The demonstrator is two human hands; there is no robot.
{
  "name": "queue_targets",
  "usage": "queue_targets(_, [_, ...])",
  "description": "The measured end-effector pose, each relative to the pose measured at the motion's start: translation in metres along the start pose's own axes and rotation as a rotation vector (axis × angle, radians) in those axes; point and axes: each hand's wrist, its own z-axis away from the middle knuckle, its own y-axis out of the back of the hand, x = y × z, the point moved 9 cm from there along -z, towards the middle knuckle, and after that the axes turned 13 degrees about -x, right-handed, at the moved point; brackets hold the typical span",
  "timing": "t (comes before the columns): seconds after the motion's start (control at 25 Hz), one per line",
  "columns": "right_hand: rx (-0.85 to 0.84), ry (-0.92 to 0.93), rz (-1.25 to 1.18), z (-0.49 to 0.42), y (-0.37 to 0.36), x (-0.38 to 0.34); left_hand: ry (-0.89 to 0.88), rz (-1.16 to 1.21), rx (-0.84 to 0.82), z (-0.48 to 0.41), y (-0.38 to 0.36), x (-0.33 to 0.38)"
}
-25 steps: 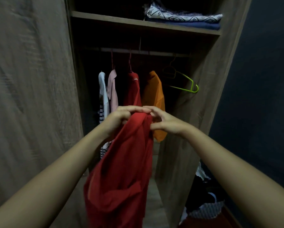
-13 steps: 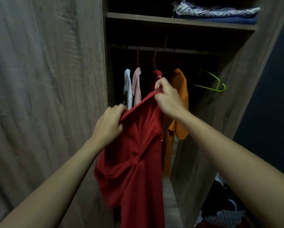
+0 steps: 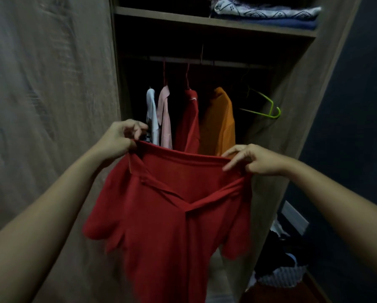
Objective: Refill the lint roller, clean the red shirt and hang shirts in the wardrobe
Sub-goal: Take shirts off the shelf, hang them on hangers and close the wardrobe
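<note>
I hold a red polo shirt [image 3: 172,226] spread wide in front of the open wardrobe [image 3: 297,101]. My left hand [image 3: 119,139] pinches its top edge at the left corner. At the right corner my right hand [image 3: 253,159] pinches the same edge. The shirt hangs down with its collar and both sleeves showing. Behind it, on the rail [image 3: 205,62], hang a white shirt [image 3: 151,114], a pink shirt [image 3: 164,119], another red shirt [image 3: 188,119] and an orange shirt [image 3: 220,121]. A bare green hanger [image 3: 264,110] hangs at the rail's right end.
The wardrobe's left door [image 3: 47,106] stands close on my left. Folded patterned and blue cloths [image 3: 264,16] lie on the upper shelf. At the lower right, beside the wardrobe, a basket [image 3: 281,274] holds dark clothes against a dark wall.
My hands have moved apart along the shirt's top edge, left to the left, right down and right. The bunched red shirt is now spread flat between them.
</note>
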Motion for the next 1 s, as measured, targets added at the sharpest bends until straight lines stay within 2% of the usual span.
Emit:
queue_targets(0.12, [0.122,-0.138,0.026,0.005,0.035,0.03,-0.144,-0.231,-0.021,-0.02,-0.022,0.012])
queue_targets(0.2, [0.222,-0.239,0.062,0.008,0.053,0.054,-0.19,-0.578,-0.244,-0.035,-0.065,0.006])
queue_targets(0.24, [0.239,-0.281,0.129,0.009,0.056,0.064,-0.2,-0.69,-0.313,-0.043,-0.078,0.0])
queue_targets(0.28, [0.235,-0.311,0.193,0.01,0.057,0.073,-0.188,-0.696,-0.317,-0.053,-0.081,-0.001])
queue_targets(0.4, [0.175,-0.355,0.251,0.01,0.06,0.089,-0.173,-0.601,-0.208,-0.083,-0.079,0.016])
queue_targets(0.44, [0.175,-0.371,0.28,0.011,0.068,0.096,-0.151,-0.578,-0.248,-0.091,-0.087,0.019])
queue_targets(0.56, [0.199,-0.425,0.441,0.01,0.103,0.126,-0.108,-0.475,-0.546,-0.109,-0.139,0.029])
queue_targets(0.64, [0.212,-0.472,0.554,0.008,0.122,0.147,-0.188,-0.326,-0.593,-0.128,-0.165,0.052])
queue_targets(0.72, [0.227,-0.547,0.704,0.005,0.138,0.165,-0.269,-0.172,-0.504,-0.16,-0.184,0.078])
queue_targets(0.8, [0.217,-0.633,0.91,0.002,0.152,0.18,-0.252,-0.058,-0.382,-0.208,-0.206,0.089])
queue_targets(0.92, [0.203,-0.691,1.092,0.003,0.17,0.205,-0.024,0.195,-0.193,-0.296,-0.244,0.071])
queue_targets(1.0, [0.197,-0.68,1.172,0.002,0.175,0.22,0.146,0.455,-0.106,-0.349,-0.27,0.046])
